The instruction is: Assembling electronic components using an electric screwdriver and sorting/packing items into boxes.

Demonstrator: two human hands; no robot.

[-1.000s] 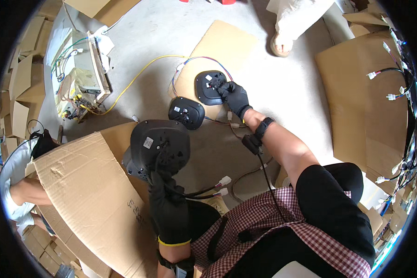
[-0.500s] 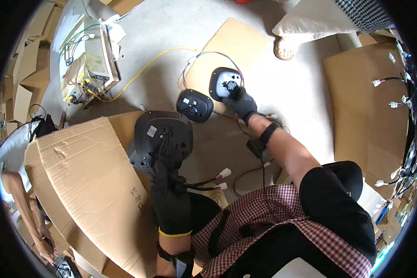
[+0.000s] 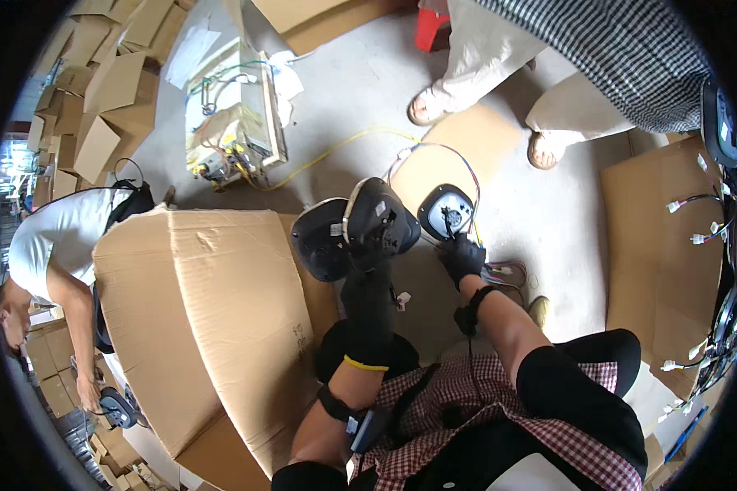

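A large cardboard sheet (image 3: 196, 319) lies at the person's left. The gloved left hand (image 3: 370, 245) clamps a black housing (image 3: 382, 219) raised over the floor, and the gloved right hand (image 3: 461, 255) closes its fingers on a smaller round black unit's (image 3: 445, 212) lower edge

Workshop floor, cardboard boxes (image 3: 115, 90), wire harnesses (image 3: 696, 221)
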